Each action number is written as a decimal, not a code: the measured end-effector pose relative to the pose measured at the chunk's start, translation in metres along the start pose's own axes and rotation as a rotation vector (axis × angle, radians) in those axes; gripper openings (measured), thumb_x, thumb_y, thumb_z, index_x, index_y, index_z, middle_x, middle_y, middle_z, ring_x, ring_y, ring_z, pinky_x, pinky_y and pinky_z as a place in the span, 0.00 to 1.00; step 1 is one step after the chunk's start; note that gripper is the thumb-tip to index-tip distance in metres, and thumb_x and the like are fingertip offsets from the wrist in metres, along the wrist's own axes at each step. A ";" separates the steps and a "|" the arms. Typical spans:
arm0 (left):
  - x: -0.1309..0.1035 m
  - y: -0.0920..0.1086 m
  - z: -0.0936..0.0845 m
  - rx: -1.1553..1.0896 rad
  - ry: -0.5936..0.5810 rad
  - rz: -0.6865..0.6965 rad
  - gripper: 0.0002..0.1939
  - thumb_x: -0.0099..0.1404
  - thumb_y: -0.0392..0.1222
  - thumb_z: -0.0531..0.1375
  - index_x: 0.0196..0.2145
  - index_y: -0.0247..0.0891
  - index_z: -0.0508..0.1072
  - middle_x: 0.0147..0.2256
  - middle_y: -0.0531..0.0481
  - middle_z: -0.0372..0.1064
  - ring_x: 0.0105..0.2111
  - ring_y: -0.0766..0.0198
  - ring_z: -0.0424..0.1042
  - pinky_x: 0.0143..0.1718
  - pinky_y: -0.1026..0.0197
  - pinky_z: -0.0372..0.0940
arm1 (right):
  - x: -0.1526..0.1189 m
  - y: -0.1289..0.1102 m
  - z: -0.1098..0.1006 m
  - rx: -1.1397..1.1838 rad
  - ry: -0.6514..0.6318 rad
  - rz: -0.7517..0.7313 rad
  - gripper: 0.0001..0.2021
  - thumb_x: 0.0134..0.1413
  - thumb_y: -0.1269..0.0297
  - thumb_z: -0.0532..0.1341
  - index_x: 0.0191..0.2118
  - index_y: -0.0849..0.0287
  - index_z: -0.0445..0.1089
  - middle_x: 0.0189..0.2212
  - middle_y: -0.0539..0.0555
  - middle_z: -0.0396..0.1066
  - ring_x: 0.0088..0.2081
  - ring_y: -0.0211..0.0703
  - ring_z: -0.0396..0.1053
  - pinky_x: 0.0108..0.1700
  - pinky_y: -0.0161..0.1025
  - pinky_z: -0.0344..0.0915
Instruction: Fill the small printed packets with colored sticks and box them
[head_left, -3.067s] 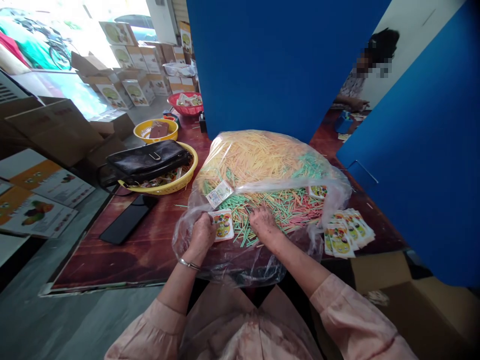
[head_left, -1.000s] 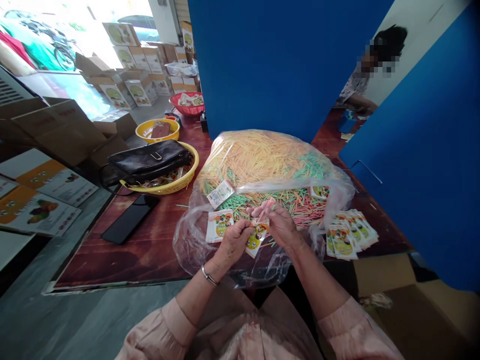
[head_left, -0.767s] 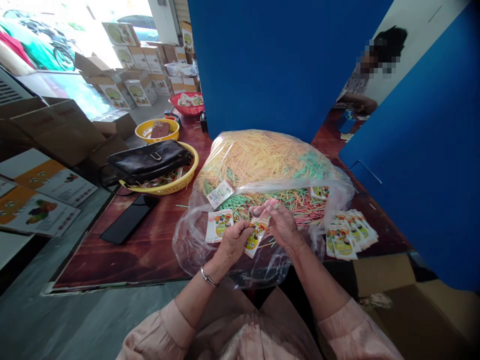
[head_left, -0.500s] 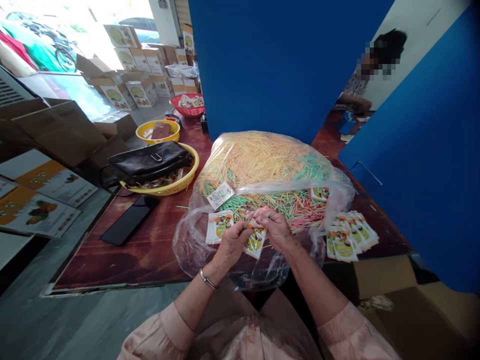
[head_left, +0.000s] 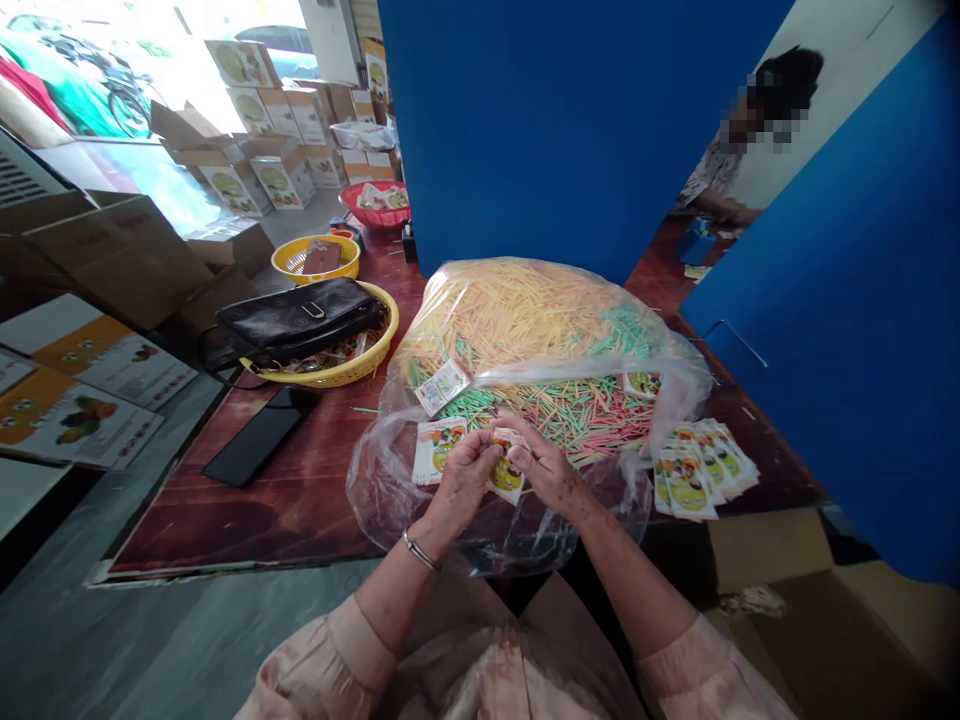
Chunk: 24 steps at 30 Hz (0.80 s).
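Observation:
Between my two hands is a small printed packet [head_left: 508, 478], upright over the mouth of a big clear plastic bag [head_left: 480, 560]. My left hand [head_left: 466, 478] pinches its left side. My right hand [head_left: 551, 470] closes on its upper right edge, the fingers curled over the top. The bag holds a heap of thin coloured sticks [head_left: 517, 300], yellow, green and pink. Beside my left hand lies a stack of flat packets [head_left: 435, 452] on the plastic, and a bundle of cards [head_left: 442, 387] rests on the sticks. More packets [head_left: 697, 470] lie fanned out to the right.
On the left of the table [head_left: 300, 530] are a black phone [head_left: 259, 437] and a yellow basket [head_left: 352, 376] bearing a black handbag [head_left: 300, 320]. A blue panel [head_left: 525, 130] rises behind the bag. Past a second blue panel [head_left: 847, 330], another person [head_left: 720, 170] works.
My right hand has come down over the packet's top edge; the pink sticks seen in its fingers are now hidden. My left hand keeps its pinch on the packet.

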<state>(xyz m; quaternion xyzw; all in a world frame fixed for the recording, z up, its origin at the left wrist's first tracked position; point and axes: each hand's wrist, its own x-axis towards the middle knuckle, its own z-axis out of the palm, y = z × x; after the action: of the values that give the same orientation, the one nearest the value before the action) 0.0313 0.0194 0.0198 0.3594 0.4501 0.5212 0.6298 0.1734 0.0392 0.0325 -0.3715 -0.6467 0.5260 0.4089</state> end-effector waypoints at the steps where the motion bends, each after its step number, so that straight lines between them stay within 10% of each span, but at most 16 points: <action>1: 0.000 0.000 0.001 -0.022 0.004 -0.007 0.12 0.54 0.46 0.61 0.32 0.36 0.67 0.28 0.55 0.68 0.26 0.70 0.67 0.29 0.66 0.62 | -0.002 0.002 0.003 0.053 0.050 0.014 0.23 0.54 0.56 0.57 0.56 0.49 0.58 0.53 0.52 0.64 0.53 0.46 0.63 0.55 0.45 0.60; 8: -0.004 0.001 0.009 0.163 -0.006 0.092 0.09 0.57 0.44 0.60 0.32 0.36 0.68 0.27 0.54 0.68 0.27 0.70 0.66 0.31 0.66 0.63 | -0.026 0.007 -0.001 0.035 0.462 0.192 0.11 0.51 0.56 0.58 0.40 0.53 0.68 0.31 0.49 0.72 0.32 0.42 0.70 0.36 0.39 0.69; 15: -0.003 0.014 -0.031 0.350 0.144 0.129 0.12 0.56 0.47 0.59 0.35 0.37 0.67 0.23 0.56 0.67 0.23 0.69 0.66 0.28 0.65 0.63 | -0.095 0.016 -0.127 -0.654 0.999 0.285 0.14 0.48 0.55 0.55 0.37 0.58 0.69 0.26 0.53 0.70 0.28 0.44 0.65 0.32 0.41 0.66; 21: -0.005 0.021 -0.071 0.770 0.358 0.163 0.10 0.57 0.47 0.56 0.33 0.39 0.68 0.23 0.54 0.67 0.23 0.66 0.66 0.25 0.66 0.60 | -0.111 0.063 -0.174 -1.284 0.589 0.190 0.15 0.51 0.61 0.49 0.37 0.62 0.69 0.32 0.62 0.70 0.36 0.52 0.65 0.40 0.49 0.62; 24: -0.007 0.024 -0.078 1.099 0.389 0.183 0.09 0.59 0.45 0.53 0.35 0.39 0.68 0.29 0.50 0.71 0.29 0.62 0.70 0.30 0.63 0.61 | -0.090 0.053 -0.163 -1.470 0.638 0.107 0.17 0.52 0.63 0.52 0.45 0.67 0.67 0.40 0.67 0.68 0.42 0.58 0.63 0.44 0.54 0.60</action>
<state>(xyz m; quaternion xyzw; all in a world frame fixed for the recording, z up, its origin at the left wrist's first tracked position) -0.0506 0.0158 0.0166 0.5680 0.7287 0.3200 0.2096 0.3611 0.0272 -0.0138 -0.7088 -0.6606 -0.1471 0.1989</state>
